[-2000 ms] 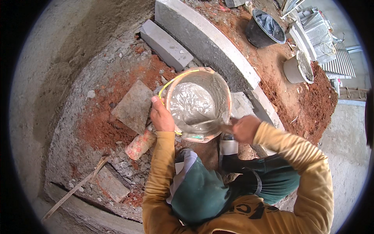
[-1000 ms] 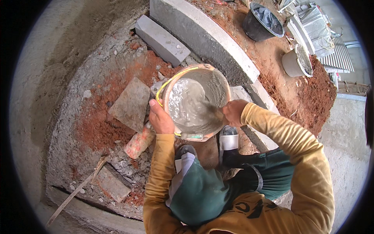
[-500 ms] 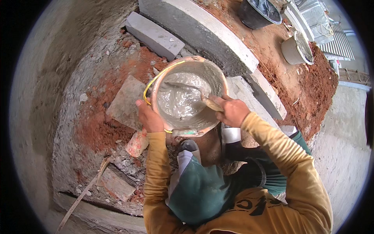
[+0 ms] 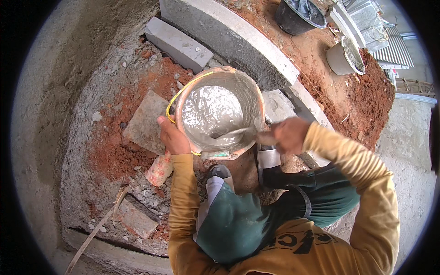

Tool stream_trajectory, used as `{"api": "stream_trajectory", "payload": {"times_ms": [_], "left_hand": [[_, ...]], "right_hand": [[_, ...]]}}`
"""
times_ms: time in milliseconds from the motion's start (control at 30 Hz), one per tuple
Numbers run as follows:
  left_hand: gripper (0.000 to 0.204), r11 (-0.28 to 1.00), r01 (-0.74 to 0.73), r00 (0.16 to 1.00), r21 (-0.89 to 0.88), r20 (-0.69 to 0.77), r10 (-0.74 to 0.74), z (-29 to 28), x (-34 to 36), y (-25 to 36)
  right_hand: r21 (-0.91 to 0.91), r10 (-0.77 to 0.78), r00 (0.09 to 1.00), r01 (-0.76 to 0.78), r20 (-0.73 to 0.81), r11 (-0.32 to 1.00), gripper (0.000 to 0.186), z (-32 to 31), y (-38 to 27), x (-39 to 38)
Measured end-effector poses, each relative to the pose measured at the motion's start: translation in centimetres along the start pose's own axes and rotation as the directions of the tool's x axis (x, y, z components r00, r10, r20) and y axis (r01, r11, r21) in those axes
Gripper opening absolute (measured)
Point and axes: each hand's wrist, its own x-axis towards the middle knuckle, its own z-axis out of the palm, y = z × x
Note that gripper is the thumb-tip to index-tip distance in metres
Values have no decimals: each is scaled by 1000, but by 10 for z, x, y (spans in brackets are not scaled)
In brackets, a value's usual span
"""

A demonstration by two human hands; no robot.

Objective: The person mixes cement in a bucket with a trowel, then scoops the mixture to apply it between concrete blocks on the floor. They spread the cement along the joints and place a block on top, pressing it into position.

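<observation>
An orange-rimmed bucket, its inside coated grey, stands in front of me with wet grey mortar in it. My left hand grips the bucket's left side, close to its yellow handle; some of its fingers are hidden by the wall. Slightly blurred, my right hand is closed round the handle of a trowel at the right rim. The trowel's blade reaches into the bucket and lies partly in the mortar near its lower side.
Concrete blocks lie beyond the bucket, beside a long concrete beam. A flat slab and rubble are at left. A black tub, a white bucket and red soil are at far right. A wooden strip lies lower left.
My right hand has moved right and a little toward me, past the bucket's rim. The trowel blade has swept from the far side of the mortar to the near side. My left hand stays put.
</observation>
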Motion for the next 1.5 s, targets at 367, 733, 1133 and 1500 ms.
{"api": "stream_trajectory", "payload": {"times_ms": [367, 733, 1133, 1500], "left_hand": [[69, 996, -50, 995, 67, -77, 55, 5, -5, 5], [71, 988, -68, 994, 140, -81, 80, 3, -4, 8], [70, 997, -28, 998, 68, -50, 31, 5, -6, 9], [71, 990, -51, 997, 134, -58, 59, 0, 3, 4]], "right_hand": [[-53, 40, 980, -51, -193, 997, 60, 59, -26, 12], [-79, 19, 953, -45, -302, 996, 66, 65, -22, 17], [4, 194, 868, -217, -457, 976, 57, -1, 14, 24], [-132, -82, 980, 58, -182, 990, 65, 44, -25, 57]]}}
